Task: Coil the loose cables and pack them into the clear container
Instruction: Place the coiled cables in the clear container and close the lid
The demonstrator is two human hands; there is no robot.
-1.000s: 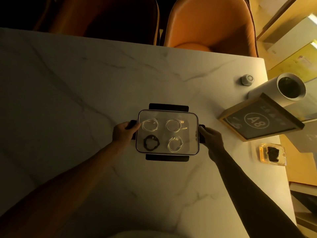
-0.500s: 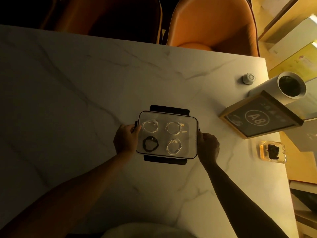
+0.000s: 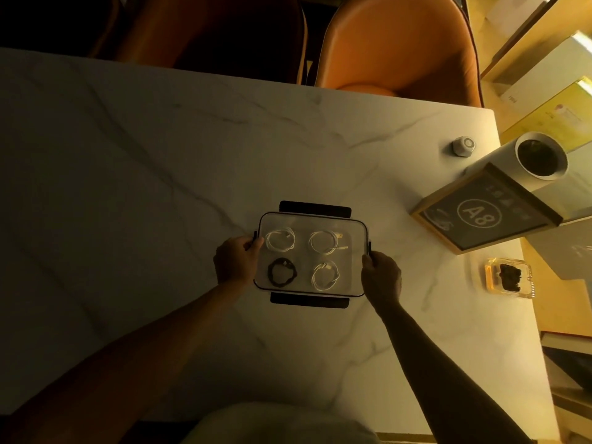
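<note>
Bare forearms (no sleeves), pale garment (image 3: 275, 424)

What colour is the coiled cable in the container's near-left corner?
Black; the near-left cable is the only dark one in the clear container, seen in the head view.

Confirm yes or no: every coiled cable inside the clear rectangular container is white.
No: the near-left coiled cable in the clear rectangular container is black; three others are white.

Dim, warm amber cast overall. Light comes from the right: worktop (image 3: 384, 174) brightest at its right edge and far right corner, fading to murky grey-brown toward the left edge. Forearms and chairs (image 3: 397, 43) beyond the far edge sit in deep shadow. Soft glare on the clear container (image 3: 358, 248) lid. Wide-angle bending at frame edges; detail soft, grainy throughout.
</note>
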